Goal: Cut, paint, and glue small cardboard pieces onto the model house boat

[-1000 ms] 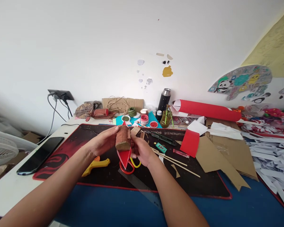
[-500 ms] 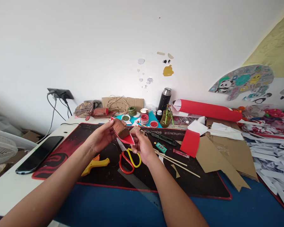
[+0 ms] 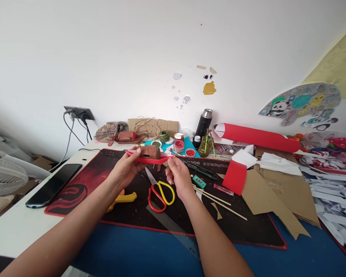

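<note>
A small model boat (image 3: pixel 150 152), with a red hull and a brown cardboard-like cabin, is held level above the dark desk mat. My left hand (image 3: pixel 126 167) grips its left end, thumb over the rim and fingers underneath. At the right tip, my right hand (image 3: pixel 178 175) has thumb and fingers pinched on the red hull. Below and between the hands lie scissors (image 3: pixel 163 196) with one red and one yellow handle. A yellow-handled tool (image 3: pixel 123 199) is partly hidden by my left forearm.
Paint pots (image 3: pixel 179 145) and a jar with brushes (image 3: pixel 205 146) stand behind the boat, near a black thermos (image 3: pixel 204 123). To the right are wooden sticks (image 3: pixel 222 202), a black cutter (image 3: pixel 203 170) and cardboard (image 3: pixel 276 200). A phone (image 3: pixel 54 184) lies at left.
The boat has turned from a tilted pose, cabin end facing me, to a level side-on pose. Both hands still hold it. The whole view has shifted slightly.
</note>
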